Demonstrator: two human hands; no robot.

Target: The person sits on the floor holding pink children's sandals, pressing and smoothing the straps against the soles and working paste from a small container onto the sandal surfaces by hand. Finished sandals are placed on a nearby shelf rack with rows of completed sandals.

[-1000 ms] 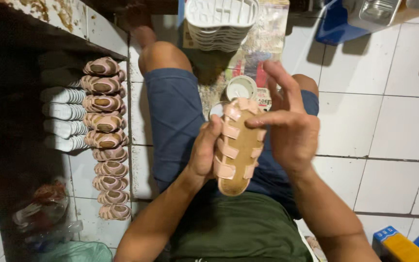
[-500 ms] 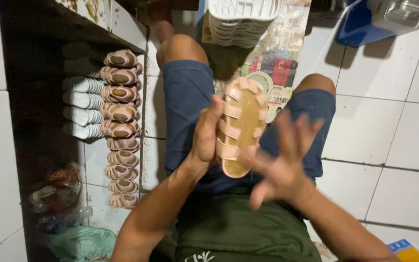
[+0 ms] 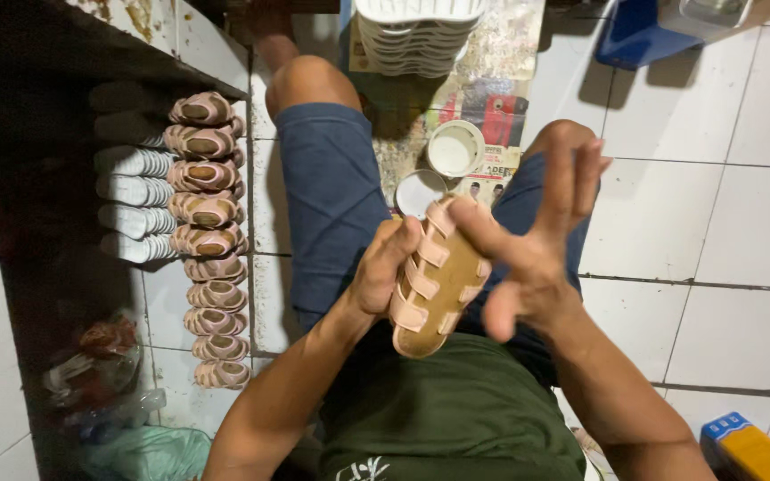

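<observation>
The left hand [image 3: 383, 272] curls around a sandal [image 3: 437, 283], fingers wrapped over its edge and strapped side, holding it tilted with the tan, smooth inner sole facing up above the lap. The right hand [image 3: 532, 240] is spread wide, fingers fanned and slightly blurred; only its forefinger lies across the sandal's toe end, and it grips nothing.

The floor [image 3: 724, 214] is glossy white tile with dark grout lines. The person sits on it in blue shorts and a dark green shirt, knees apart. At the left runs a dark shelf [image 3: 64, 53] with a chipped, stained white edge, and under it a row of sandals [image 3: 207, 240] like the held one stands packed side by side, pale pink rubbery straps arched over brown soles. Beside those lies a row of white soles [image 3: 131, 187], ribbed and flat. A stack of white slotted baskets [image 3: 416, 31] stands ahead between the knees on printed paper [image 3: 501, 98] spotted with dried glue. On that paper sit a round white pot [image 3: 454, 148] and, nearer, its flat round lid [image 3: 419, 191], just beyond the sandal's toe. A yellow and blue box [image 3: 746, 450] lies at the lower right.
</observation>
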